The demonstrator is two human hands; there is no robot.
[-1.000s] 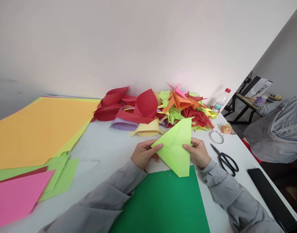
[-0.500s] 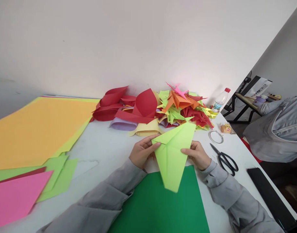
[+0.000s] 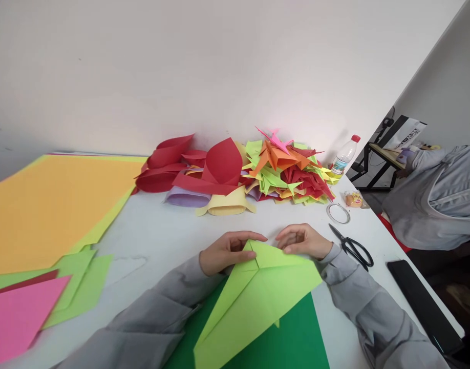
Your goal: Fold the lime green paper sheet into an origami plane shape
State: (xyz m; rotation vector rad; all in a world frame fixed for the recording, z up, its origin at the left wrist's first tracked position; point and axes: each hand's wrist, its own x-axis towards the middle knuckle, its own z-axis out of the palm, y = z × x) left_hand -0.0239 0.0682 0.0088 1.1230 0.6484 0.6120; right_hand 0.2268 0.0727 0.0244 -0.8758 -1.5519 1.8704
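Note:
A light green folded paper (image 3: 265, 292) with crease lines is tilted over a dark green sheet (image 3: 296, 343) on the white table. My left hand (image 3: 223, 252) pinches its top corner, thumb on the near face and fingers behind. At the upper right edge, my right hand (image 3: 306, 242) has its thumb against the paper and its fingers curled behind. A small light green tip shows below the paper's lower edge.
Coloured sheets (image 3: 66, 205) lie at the left, with a pink sheet (image 3: 23, 318) nearer. Behind are red paper shapes (image 3: 223, 164) and folded paper pieces (image 3: 281, 159). Scissors (image 3: 354, 248), a tape roll (image 3: 338, 213), a bottle (image 3: 344, 156) and a black case (image 3: 423, 305) stand right. Another person's sleeve (image 3: 434, 200) shows.
The light green paper has turned, its long end swinging down to the left and its folded corner now at the top. My right hand has shifted from its right side to the upper edge.

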